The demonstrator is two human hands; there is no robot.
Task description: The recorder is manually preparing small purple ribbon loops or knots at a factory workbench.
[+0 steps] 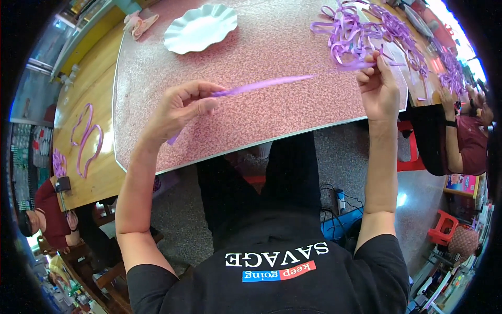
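Over the pink speckled table, my left hand [185, 107] pinches a purple ribbon [261, 83] between thumb and fingers. The ribbon runs right from the fingertips and thins out of sight toward the middle; a short tail hangs below the hand. Farther right, my right hand [379, 91] is raised, its thumb and fingertips closed on a blurred stretch of purple ribbon [353, 66]. Whether both hands hold one and the same ribbon, I cannot tell. Just beyond the right hand lies a loose tangle of purple ribbon [350, 31].
A white wavy-rimmed plate [201, 29] sits at the far left of the pink table [261, 123]. More ribbon loops [89, 138] lie on the wooden table [99, 180]. Co-workers sit at both sides, one person [465, 141] at right by more ribbon [452, 70]. Red stools [443, 227] stand right.
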